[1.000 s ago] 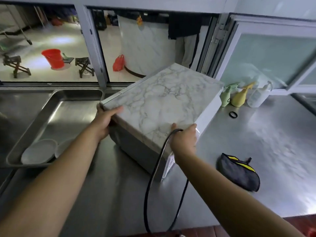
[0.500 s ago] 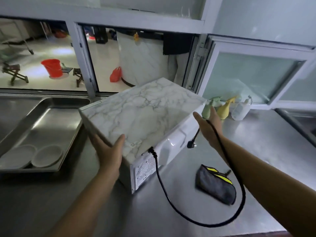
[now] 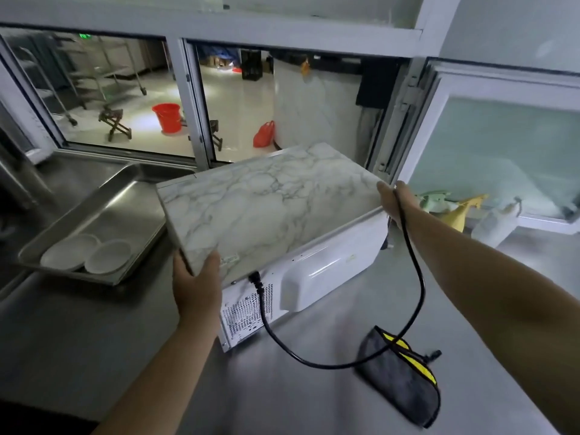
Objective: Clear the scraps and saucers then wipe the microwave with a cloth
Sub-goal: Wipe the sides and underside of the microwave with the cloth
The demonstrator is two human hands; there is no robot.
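Counter: my steel worktop (image 3: 314, 400).
Left hand (image 3: 196, 285): grips the microwave (image 3: 270, 215) near corner.
Right hand (image 3: 392, 200): stretched out, holds its far corner, cord (image 3: 414, 268) draped over.

A single head-worn camera looks forward and down, close over the counter (image 3: 314, 387), toward the far window (image 3: 194, 98).

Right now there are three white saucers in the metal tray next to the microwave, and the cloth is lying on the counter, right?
Not quite: the head view shows two white saucers in the metal tray, not three. The tray is next to the microwave, and the cloth lies on the counter.
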